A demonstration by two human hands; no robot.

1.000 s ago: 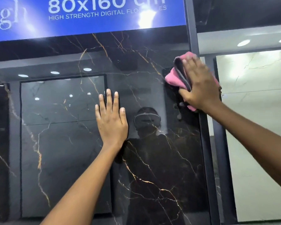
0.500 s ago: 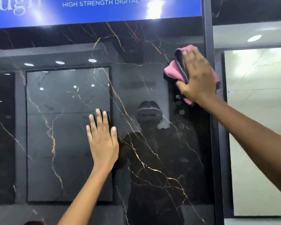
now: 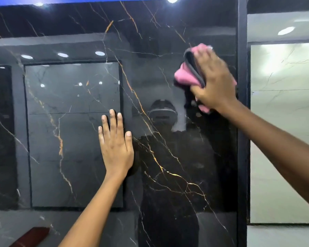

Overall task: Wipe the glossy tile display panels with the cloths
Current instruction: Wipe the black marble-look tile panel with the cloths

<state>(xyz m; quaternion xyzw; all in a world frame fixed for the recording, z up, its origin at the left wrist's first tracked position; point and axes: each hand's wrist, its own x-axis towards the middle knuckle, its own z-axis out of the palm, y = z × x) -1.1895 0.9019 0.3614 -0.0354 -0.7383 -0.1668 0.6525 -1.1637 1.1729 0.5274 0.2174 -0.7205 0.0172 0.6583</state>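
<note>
Pink with a grey edge: the cloth (image 3: 184, 75), bunched under the right hand (image 3: 216, 82) and pressed against the glossy black, gold-veined panel (image 3: 168, 184), high on its right side and just beside the dark frame strip (image 3: 242, 139). Clamped round the cloth with curled fingers and thumb; blurred there, so probably caught mid-stroke. Laid the left hand (image 3: 117, 150) flat on the same panel, lower and nearer the middle, fingers straight and slightly apart, holding nothing, well apart from the cloth.

Compared with a second earlier: had overlapped the frame strip with the cloth then, but worked clear of it by now, fully onto the tile face. Slid the bracing left hand a little lower too. Dropped the view as well, with only a sliver of the blue sign (image 3: 78, 1) left along the top.

Read as a wipe working down the right edge, with the top corner likely covered and the large lower part of the panel not yet reached. Not touched at all: the pale panel (image 3: 284, 139) beyond the strip. Seen only one cloth. Could not identify a dark red shape (image 3: 32, 236) at the bottom left.
</note>
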